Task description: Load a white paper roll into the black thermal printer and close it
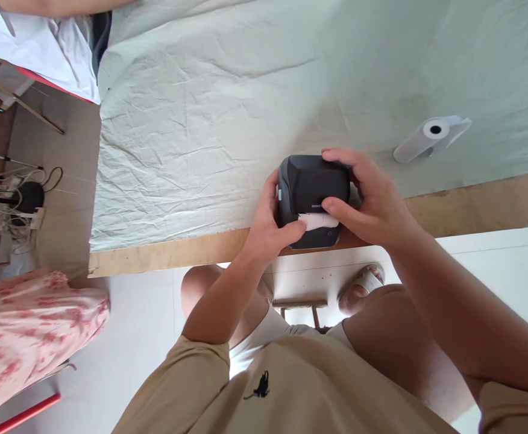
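Note:
A small black receipt printer sits at the front edge of the cloth-covered table. From its front slot comes a short strip of white paper. My left hand grips the printer's left side, with its thumb at the left end of the strip. Around the right side of the lid curls my right hand, fingers at the back corner and thumb on the lid's front edge, just above the paper. The lid looks closed. My palms hide parts of both sides.
On the right of the table stands a white paper roll with a loose end. A wooden edge borders the pale green cloth. Tangled cables lie at left. Another person's arm shows at top left.

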Demonstrator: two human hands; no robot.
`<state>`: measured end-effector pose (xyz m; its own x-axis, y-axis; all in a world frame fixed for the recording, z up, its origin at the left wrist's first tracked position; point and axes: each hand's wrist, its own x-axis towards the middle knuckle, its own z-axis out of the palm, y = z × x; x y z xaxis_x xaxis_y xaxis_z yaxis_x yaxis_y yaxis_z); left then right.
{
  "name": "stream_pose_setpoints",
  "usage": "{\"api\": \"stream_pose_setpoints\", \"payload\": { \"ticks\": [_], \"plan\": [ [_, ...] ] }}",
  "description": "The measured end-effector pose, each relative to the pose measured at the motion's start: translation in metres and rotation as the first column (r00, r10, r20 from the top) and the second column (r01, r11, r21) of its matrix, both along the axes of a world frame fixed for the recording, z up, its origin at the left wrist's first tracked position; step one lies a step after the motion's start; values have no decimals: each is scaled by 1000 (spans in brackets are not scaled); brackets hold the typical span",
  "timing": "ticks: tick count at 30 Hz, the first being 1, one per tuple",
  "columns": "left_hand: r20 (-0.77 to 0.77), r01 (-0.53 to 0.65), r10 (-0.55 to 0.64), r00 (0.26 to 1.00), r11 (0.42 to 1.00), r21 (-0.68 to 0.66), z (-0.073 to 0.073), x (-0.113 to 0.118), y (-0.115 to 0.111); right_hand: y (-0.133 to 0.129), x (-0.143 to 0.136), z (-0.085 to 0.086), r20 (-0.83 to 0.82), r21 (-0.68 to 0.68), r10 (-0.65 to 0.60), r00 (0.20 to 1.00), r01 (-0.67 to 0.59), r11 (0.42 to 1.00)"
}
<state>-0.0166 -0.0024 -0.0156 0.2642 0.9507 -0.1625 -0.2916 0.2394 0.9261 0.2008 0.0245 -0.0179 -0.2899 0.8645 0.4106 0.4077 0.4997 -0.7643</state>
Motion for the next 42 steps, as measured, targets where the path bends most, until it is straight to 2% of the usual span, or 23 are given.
{"api": "stream_pose_setpoints", "payload": {
  "ticks": [3, 5, 11, 17, 23, 26, 29, 32, 34, 37, 40, 42],
  "plan": [
    [3, -36, 36, 999, 999, -28, 1, 3, 1, 1, 1, -1, -25, -184, 35, 999, -39, 982],
    [-28, -63, 61, 998, 994, -86, 3, 6, 2, 2, 1, -2, -61, -238, 44, 997, -57, 970],
    [24, -90, 93, 995, 990, -110, 7, 10, 2, 3, -3, -1, -119, -293, 33, 992, -67, 954],
    [59, -121, 125, 990, 991, -63, 7, 12, 3, 2, -2, 0, -149, -316, 29, 988, -76, 946],
    [102, -209, 230, 968, 961, -181, 4, 19, 5, 1, 3, -1, -87, -219, 37, 995, -55, 974],
    [87, -232, 258, 962, 944, -236, 4, 19, 5, 1, 7, 4, -66, -121, 48, 997, -56, 991],
    [65, -248, 270, 961, 940, -232, 8, 17, 4, 1, 13, 13, 42, 19, 56, 998, -57, 998],
    [59, -254, 273, 960, 941, -224, 13, 17, 4, 0, 16, 23, 175, 64, 31, 984, -43, 997],
    [54, -248, 269, 962, 936, -250, 13, 17, 5, -2, 15, 29, 223, 106, -25, 975, 1, 994],
    [66, -218, 246, 967, 934, -285, 10, 16, 6, -6, 10, 37, 195, 268, -149, 969, 94, 959],
    [98, -151, 178, 979, 960, -235, 8, 16, 4, -10, 1, 40, 71, 387, -310, 948, 260, 884],
    [96, -136, 155, 983, 974, -182, 8, 16, 3, -10, -4, 40, -32, 368, -395, 918, 378, 849]
  ]
}}
